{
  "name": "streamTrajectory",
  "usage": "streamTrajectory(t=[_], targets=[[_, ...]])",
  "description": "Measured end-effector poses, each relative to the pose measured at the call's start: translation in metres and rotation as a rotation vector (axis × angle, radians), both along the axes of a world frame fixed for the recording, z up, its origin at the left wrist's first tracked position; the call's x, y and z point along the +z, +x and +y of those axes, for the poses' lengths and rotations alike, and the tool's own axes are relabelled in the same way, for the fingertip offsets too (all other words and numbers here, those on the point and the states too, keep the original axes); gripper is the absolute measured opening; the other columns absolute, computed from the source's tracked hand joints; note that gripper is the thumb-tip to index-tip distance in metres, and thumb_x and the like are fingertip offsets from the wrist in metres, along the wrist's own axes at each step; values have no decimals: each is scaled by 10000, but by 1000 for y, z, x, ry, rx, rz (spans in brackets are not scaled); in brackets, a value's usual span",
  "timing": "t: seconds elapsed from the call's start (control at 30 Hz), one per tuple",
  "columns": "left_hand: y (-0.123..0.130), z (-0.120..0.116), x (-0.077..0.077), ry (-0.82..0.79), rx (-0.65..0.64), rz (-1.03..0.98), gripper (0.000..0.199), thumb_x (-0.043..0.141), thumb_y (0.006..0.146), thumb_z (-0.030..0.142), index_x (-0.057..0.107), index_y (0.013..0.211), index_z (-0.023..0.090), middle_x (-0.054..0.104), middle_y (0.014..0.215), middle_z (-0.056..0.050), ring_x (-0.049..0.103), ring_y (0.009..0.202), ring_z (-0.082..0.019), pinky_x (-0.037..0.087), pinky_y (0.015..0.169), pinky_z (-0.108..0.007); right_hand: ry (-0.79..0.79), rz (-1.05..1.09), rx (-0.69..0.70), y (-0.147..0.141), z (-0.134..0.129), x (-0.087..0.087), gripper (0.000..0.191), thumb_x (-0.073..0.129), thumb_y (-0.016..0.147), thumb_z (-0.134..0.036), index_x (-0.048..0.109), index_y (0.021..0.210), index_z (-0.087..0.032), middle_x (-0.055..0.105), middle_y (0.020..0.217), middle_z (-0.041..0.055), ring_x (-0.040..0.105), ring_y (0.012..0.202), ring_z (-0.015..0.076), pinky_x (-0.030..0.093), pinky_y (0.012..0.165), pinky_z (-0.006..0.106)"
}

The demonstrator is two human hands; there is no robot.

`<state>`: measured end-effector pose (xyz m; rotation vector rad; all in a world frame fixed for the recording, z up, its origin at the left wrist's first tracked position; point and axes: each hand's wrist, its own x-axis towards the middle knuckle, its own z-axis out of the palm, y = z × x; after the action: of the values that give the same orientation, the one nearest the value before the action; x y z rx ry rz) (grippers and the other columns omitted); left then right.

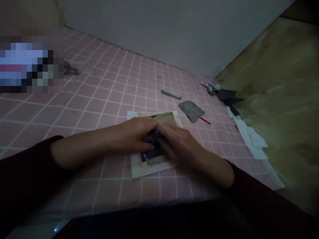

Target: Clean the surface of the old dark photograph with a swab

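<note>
A white sheet (136, 169) lies near the table's front edge, with a dark and tan rectangular piece (159, 160) on top of it. Over its left part is my left hand (139, 134), the thumb apart from the bent fingers. From the right, my right hand (175, 137) meets it above the middle of the piece, fingers bent and pressed together. Whatever the fingertips hold is too small and dark to make out. Just beyond my right hand are a grey cloth-like square (191, 111) and a thin red stick (205, 120).
Pink checked cloth covers the table (112, 103). Farther back lie a grey tube (171, 94) and a small ring (159, 76). Dark-bladed tools (228, 95) and white papers (251, 137) line the right edge. A wall stands behind; the far left is pixelated.
</note>
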<state>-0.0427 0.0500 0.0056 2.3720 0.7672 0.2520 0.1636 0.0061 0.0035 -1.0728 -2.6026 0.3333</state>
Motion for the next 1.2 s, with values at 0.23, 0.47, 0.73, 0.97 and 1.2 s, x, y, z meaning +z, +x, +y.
streamTrajectory(t=[0.23,0.47,0.73,0.97,1.2], targets=[[1,-1,2,1,-23,17,171,636,732,188,491,821,176,536,785,20,491,647,-114,342,608,-243,12,-48,-94,15,1,2,117,496,863,-83,480,839,-196,547,781,22,517,712,157,410,642,272],[1,-1,1,-7,3,18,171,633,734,202,484,814,179,544,800,8,505,674,-130,347,617,-251,4,-37,-30,4,1,1,95,439,887,-101,494,888,-178,568,853,59,534,767,175,431,674,294],[0,-1,1,1,9,4,157,613,737,213,495,834,176,554,819,-1,514,691,-135,353,619,-251,-3,-47,-9,-1,0,3,115,425,884,-96,506,913,-173,589,885,78,550,794,189,445,691,305],[2,-1,2,-12,-23,24,175,620,736,196,497,860,182,542,759,26,493,643,-119,341,604,-243,-10,-93,-122,16,1,4,90,486,865,-95,506,849,-181,557,805,41,528,714,163,417,640,280],[1,-1,2,-1,8,32,169,624,743,226,486,830,180,551,802,6,520,682,-134,356,607,-249,7,19,-1,4,3,-1,104,460,880,-103,501,915,-192,595,877,47,552,797,174,445,707,295]])
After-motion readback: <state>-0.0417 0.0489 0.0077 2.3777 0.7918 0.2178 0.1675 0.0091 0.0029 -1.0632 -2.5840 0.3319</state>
